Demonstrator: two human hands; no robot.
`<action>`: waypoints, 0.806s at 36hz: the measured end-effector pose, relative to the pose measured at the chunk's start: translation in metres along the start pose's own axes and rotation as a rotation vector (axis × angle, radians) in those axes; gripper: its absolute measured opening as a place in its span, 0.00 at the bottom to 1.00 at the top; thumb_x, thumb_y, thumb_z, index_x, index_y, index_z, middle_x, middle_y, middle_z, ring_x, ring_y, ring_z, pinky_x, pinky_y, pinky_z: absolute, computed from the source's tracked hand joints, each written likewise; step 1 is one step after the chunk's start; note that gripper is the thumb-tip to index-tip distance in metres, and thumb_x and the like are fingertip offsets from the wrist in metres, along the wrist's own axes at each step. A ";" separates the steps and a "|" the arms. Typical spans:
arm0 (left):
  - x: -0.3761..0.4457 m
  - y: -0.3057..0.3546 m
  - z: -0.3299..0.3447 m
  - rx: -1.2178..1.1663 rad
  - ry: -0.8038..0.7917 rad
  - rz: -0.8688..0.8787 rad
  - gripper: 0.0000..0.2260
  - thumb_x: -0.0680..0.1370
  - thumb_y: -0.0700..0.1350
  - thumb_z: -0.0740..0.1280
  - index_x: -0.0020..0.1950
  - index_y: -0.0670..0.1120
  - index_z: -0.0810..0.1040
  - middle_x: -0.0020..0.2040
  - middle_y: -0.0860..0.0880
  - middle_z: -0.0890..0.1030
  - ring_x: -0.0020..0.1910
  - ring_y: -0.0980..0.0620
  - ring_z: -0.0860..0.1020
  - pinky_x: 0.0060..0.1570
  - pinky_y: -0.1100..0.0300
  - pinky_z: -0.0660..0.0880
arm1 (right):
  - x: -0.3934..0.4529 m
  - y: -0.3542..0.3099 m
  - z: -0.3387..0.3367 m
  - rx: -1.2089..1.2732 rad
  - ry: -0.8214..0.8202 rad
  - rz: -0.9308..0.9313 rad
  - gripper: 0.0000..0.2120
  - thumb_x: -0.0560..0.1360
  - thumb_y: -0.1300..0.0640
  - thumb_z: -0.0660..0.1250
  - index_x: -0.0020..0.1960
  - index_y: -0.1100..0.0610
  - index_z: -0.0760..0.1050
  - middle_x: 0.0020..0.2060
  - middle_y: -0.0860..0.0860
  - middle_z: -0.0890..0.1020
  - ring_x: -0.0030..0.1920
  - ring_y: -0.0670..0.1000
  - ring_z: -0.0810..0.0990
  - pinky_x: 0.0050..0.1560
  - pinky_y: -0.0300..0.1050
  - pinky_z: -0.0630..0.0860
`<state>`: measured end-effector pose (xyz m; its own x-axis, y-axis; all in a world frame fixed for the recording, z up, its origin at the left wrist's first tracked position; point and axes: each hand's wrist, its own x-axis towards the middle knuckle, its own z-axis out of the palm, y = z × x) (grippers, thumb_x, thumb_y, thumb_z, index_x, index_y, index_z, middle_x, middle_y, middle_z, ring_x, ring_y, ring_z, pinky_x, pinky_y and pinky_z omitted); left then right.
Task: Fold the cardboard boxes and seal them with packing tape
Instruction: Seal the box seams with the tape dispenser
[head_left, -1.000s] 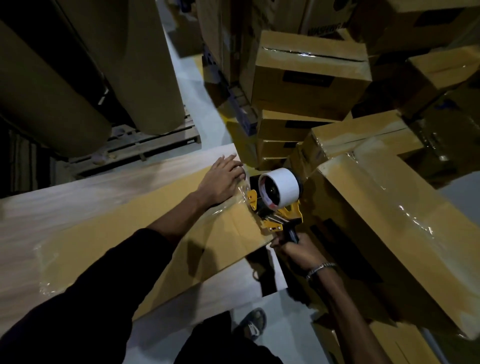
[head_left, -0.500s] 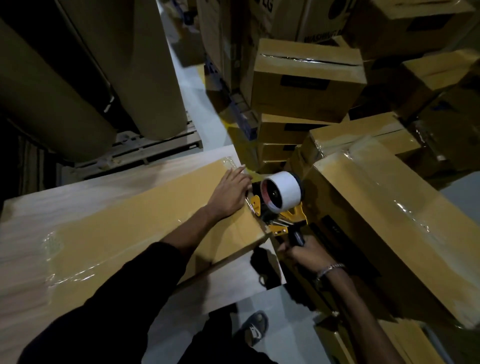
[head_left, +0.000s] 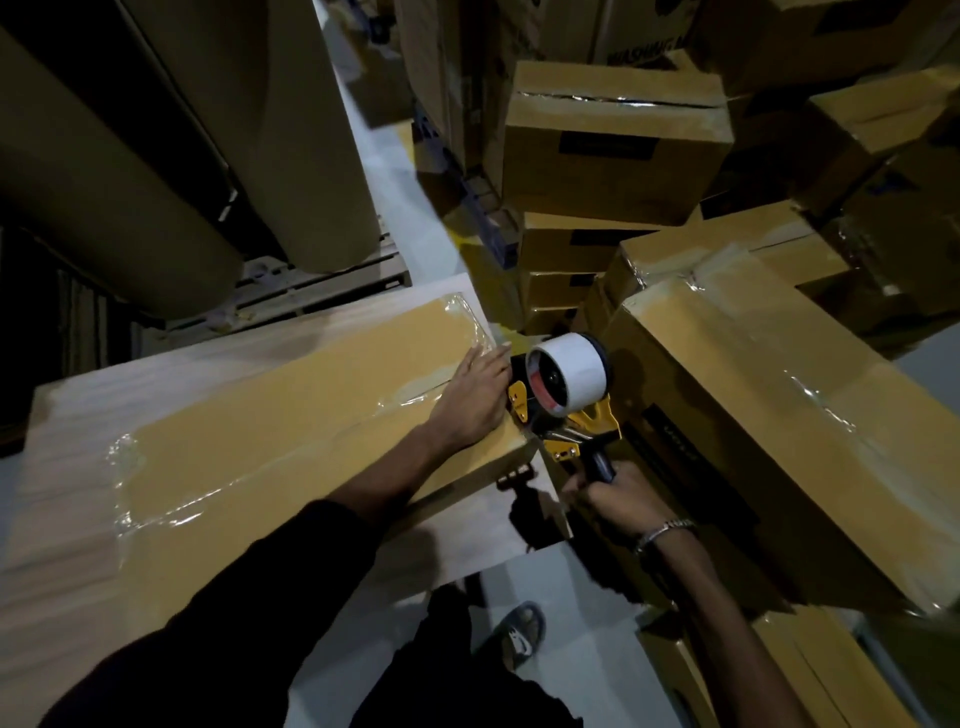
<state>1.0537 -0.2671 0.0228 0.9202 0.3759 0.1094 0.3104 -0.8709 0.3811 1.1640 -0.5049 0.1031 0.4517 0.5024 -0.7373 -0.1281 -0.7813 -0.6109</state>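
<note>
Your left hand (head_left: 470, 402) presses flat on the flat brown cardboard box (head_left: 291, 415) at the pale wooden counter (head_left: 72, 395)'s right edge; your right hand (head_left: 605, 493)'s grip wraps the yellow tape dispenser (head_left: 563, 395)'s handle.

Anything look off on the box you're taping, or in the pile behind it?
Tape on the box lies wrinkled and bunched at its left end. In the pile, the top box shows a gaping, ragged seam, and the long box sits tilted. The hands and tape dispenser look normal.

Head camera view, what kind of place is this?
Probably a warehouse packing area: stacked taped brown cardboard boxes, huge brown paper rolls on a wooden pallet, and a yellow tape dispenser sealing a flat brown box.
</note>
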 end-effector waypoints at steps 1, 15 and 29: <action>-0.001 -0.001 0.001 0.011 -0.009 -0.001 0.24 0.83 0.46 0.54 0.79 0.44 0.69 0.79 0.44 0.70 0.83 0.47 0.58 0.82 0.38 0.46 | -0.002 0.002 -0.001 -0.012 0.008 -0.004 0.03 0.74 0.62 0.73 0.46 0.57 0.85 0.37 0.54 0.83 0.36 0.52 0.79 0.36 0.44 0.73; -0.002 0.003 0.004 -0.020 -0.004 -0.033 0.20 0.87 0.53 0.50 0.68 0.49 0.77 0.75 0.48 0.75 0.83 0.47 0.58 0.82 0.40 0.45 | -0.032 0.031 -0.010 0.055 -0.057 -0.020 0.06 0.75 0.63 0.69 0.52 0.62 0.80 0.38 0.61 0.77 0.37 0.61 0.76 0.40 0.56 0.72; -0.003 0.005 0.007 0.023 0.028 -0.040 0.18 0.87 0.53 0.50 0.63 0.51 0.78 0.73 0.50 0.77 0.82 0.47 0.60 0.81 0.38 0.50 | -0.028 0.061 0.008 0.101 -0.001 0.029 0.06 0.73 0.66 0.67 0.43 0.58 0.82 0.29 0.54 0.73 0.26 0.52 0.69 0.29 0.45 0.65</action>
<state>1.0544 -0.2744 0.0183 0.9001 0.4187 0.1205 0.3521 -0.8619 0.3648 1.1369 -0.5636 0.0841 0.4454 0.4805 -0.7555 -0.2300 -0.7541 -0.6152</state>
